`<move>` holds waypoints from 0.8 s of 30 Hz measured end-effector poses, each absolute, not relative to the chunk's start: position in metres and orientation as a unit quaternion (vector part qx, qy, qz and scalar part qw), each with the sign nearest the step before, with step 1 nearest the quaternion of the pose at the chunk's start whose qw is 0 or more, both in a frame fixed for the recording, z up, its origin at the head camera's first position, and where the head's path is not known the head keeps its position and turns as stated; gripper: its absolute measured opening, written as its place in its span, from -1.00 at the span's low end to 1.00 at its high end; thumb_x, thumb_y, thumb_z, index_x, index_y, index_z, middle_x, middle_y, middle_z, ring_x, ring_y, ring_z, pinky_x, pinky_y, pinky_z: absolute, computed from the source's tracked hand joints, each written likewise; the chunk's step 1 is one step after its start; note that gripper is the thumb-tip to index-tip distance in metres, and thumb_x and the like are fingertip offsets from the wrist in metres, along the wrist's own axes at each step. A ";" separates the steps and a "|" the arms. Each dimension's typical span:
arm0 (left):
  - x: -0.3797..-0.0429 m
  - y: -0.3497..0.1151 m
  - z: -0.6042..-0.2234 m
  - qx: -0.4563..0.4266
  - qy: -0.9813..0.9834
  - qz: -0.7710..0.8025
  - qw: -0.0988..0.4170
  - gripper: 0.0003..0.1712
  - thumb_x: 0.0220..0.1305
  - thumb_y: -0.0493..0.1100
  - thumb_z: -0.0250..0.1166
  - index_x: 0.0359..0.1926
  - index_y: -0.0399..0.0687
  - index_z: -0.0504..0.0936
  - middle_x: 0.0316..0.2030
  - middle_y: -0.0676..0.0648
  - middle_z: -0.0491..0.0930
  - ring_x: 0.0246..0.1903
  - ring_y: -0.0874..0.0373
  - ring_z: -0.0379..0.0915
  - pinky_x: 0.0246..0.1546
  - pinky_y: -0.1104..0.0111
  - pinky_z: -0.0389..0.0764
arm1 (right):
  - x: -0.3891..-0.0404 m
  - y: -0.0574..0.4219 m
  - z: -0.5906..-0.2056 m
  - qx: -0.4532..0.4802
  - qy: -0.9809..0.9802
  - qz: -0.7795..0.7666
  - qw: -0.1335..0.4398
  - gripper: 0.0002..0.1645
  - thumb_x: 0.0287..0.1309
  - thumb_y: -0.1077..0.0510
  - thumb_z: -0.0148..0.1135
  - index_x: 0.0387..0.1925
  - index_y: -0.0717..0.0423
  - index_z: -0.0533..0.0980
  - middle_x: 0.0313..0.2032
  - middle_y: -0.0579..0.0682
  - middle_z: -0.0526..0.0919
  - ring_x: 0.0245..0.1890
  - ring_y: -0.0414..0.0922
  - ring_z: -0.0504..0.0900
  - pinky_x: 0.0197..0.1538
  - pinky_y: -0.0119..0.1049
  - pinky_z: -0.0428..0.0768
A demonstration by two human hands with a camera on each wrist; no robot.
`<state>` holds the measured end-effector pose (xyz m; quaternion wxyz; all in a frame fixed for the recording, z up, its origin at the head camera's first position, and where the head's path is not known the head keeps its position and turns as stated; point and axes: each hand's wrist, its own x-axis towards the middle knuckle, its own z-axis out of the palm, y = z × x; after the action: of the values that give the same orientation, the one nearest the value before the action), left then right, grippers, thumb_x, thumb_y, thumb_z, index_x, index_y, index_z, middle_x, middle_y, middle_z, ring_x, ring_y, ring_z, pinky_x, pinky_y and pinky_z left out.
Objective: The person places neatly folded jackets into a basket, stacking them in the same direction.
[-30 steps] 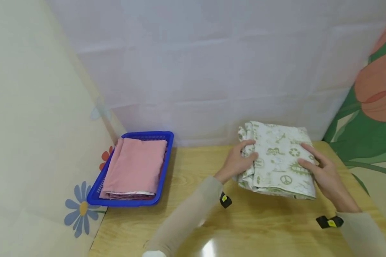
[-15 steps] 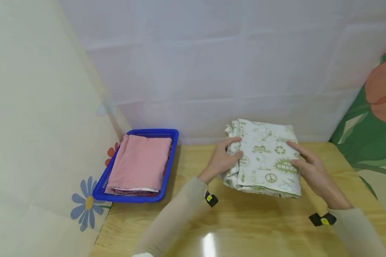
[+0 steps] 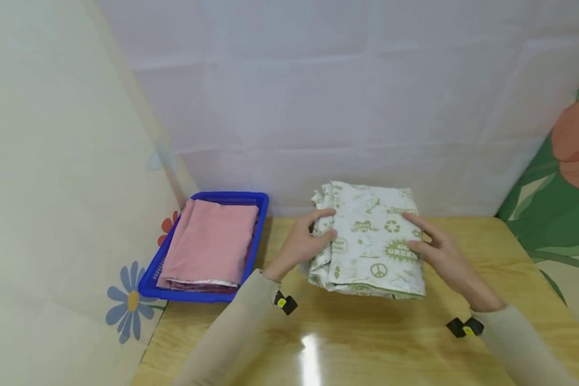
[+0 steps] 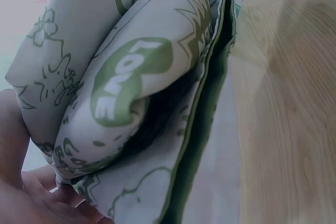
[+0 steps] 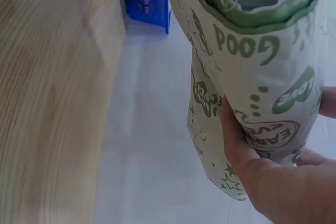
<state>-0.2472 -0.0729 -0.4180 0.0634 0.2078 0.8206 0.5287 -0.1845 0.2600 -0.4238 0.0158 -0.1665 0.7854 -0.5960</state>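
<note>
A folded white cloth with green print is held up over the wooden table between both hands. My left hand grips its left side, thumb and a finger showing on top. On the opposite side my right hand grips the edge the same way. In the left wrist view the folded layers of the cloth bulge above the fingers. The right wrist view has the cloth pinched between thumb and fingers, clear of the wood.
A blue plastic basket stands at the left of the wooden table. Folded pink cloth lies in it, piled to about the rim. A white sheet hangs behind the table, and a flower-printed wall covering borders the left.
Both hands have carried the folded printed cloth leftward, nearer to the blue basket. Their grip looks the same. The head view has shifted slightly.
</note>
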 end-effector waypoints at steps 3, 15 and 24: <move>-0.245 -0.085 -0.418 0.199 0.825 0.525 0.059 -0.37 0.49 0.01 0.33 0.52 0.30 0.47 0.55 -0.02 0.38 -0.69 0.28 0.17 -0.68 0.47 0.42 | -0.187 0.248 -0.424 -0.175 0.783 -0.596 0.015 -0.24 0.65 0.14 0.07 0.71 0.03 0.08 0.71 0.27 -0.12 0.11 -0.39 0.66 0.07 -0.46 0.69; -0.239 -0.129 -0.422 0.152 0.845 0.512 0.007 -0.42 0.46 0.05 0.38 0.46 0.27 0.55 0.48 0.01 0.49 -0.63 0.29 0.20 -0.39 0.33 0.54 | -0.201 0.201 -0.438 -0.218 0.752 -0.622 0.017 -0.22 0.60 0.23 0.12 0.69 0.14 0.09 0.69 0.26 -0.05 0.09 -0.36 0.70 0.08 -0.44 0.70; -0.242 -0.167 -0.419 0.106 0.861 0.497 -0.009 -0.46 0.48 0.09 0.36 0.43 0.33 0.57 0.53 -0.01 0.41 -0.38 0.13 0.40 0.06 0.03 0.59 | -0.215 0.159 -0.443 -0.224 0.750 -0.622 0.011 -0.23 0.59 0.18 0.17 0.68 0.03 0.16 0.69 0.13 0.06 0.51 0.08 0.38 0.25 -0.48 0.58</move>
<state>-0.2416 -0.1668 -0.4190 -0.0089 0.1064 0.8609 0.4974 -0.2149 0.1591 -0.4426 0.0115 -0.2244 0.7501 -0.6220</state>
